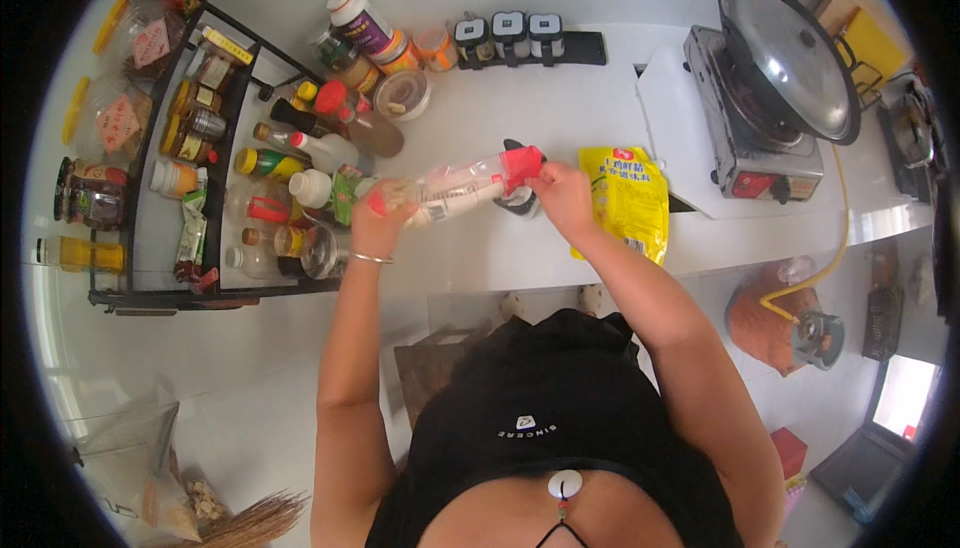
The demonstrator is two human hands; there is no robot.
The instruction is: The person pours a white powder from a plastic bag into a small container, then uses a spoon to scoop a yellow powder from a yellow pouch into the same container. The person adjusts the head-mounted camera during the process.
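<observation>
A long clear plastic food packet (461, 191) with red ends and pale contents is stretched between my hands above the counter. My left hand (381, 224) grips its left end, near the crowded bottles. At the other end, the fingers of my right hand (561, 199) pinch the red part. Partly hidden behind the packet is a black-and-white container (520, 207) on the counter. Just right of my right hand lies a yellow seasoning pouch (626, 203) bearing writing; my forearm passes over its lower edge.
A black rack (232, 105) with jars and bottles stands left. Lidded spice boxes (510, 36) line the back wall. On the right, a portable gas stove (757, 120) carries a tilted lidded wok (787, 60). A yellow hose (846, 203) runs down to a gas cylinder (772, 319).
</observation>
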